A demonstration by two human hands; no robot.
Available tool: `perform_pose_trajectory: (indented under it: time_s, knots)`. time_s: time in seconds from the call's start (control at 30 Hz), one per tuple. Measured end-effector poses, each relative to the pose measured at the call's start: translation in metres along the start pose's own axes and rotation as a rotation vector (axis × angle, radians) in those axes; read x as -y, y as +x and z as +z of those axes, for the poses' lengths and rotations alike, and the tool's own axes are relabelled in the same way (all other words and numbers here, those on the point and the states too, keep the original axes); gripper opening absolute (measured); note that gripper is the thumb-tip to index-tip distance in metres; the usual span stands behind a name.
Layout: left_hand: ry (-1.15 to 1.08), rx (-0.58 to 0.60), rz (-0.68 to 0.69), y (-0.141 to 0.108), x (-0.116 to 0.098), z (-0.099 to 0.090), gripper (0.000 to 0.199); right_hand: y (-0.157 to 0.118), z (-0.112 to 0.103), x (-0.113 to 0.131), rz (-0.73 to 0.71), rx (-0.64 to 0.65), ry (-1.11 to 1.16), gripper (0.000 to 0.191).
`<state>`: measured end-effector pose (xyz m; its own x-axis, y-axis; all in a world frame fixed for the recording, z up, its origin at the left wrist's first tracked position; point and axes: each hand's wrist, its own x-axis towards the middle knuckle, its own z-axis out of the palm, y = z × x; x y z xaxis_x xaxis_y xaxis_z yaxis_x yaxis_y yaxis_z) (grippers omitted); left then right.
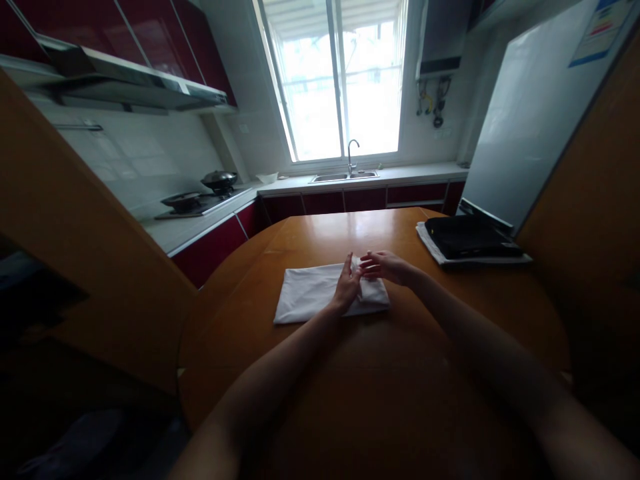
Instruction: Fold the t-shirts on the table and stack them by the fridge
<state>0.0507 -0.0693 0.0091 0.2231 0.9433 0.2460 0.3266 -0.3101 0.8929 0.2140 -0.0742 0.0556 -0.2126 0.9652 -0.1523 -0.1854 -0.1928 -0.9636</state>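
A folded white cloth [310, 292] lies flat on the wooden table, its long side running left to right. My left hand [346, 289] rests over its right half, with a small raised bit of the cloth between thumb and fingers. From the right, my right hand [389, 267] reaches in with bent fingers, their tips at the same raised bit. The two hands almost meet there, and part of the cloth's right end is hidden beneath them.
The round-ended wooden table [240, 293] spans the middle. At its right lies a black flat item [470, 237] on white folded material [434, 247]. Beyond are a sink [345, 176], a stove with a lidded pan [219, 179], and a fridge [530, 113].
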Motion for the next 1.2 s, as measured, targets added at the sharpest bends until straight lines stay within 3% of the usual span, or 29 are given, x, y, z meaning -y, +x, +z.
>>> perform_pose_trajectory:
  time_s: [0.07,0.2,0.37,0.53,0.67,0.77,0.9,1.2]
  knots:
    - [0.064,-0.005,-0.007,0.001,0.003,-0.004,0.06,0.001,-0.001,-0.004,-0.007,-0.041,-0.012,0.03]
    - [0.026,0.058,-0.038,0.001,0.005,-0.007,0.055,0.006,-0.013,-0.013,-0.066,-0.257,-0.143,0.022]
    - [0.054,0.124,-0.015,0.002,-0.003,-0.012,0.067,0.01,-0.02,-0.023,-0.163,-0.437,-0.232,0.017]
    - [-0.084,0.147,-0.071,0.014,-0.026,-0.041,0.077,0.005,-0.004,-0.027,-0.409,-0.513,-0.352,0.024]
    - [-0.175,0.132,-0.083,0.025,-0.045,-0.082,0.08,-0.008,0.027,-0.039,-0.778,-0.393,-0.638,0.046]
    - [-0.202,0.11,-0.069,0.024,-0.052,-0.11,0.084,-0.017,0.051,-0.053,-0.931,-0.218,-0.862,0.068]
    - [-0.213,0.075,-0.064,0.018,-0.043,-0.135,0.084,-0.024,0.071,-0.068,-0.918,-0.044,-1.071,0.089]
    - [-0.249,0.132,-0.069,-0.008,0.003,-0.191,0.096,-0.029,0.077,-0.082,-0.77,0.069,-1.263,0.076]
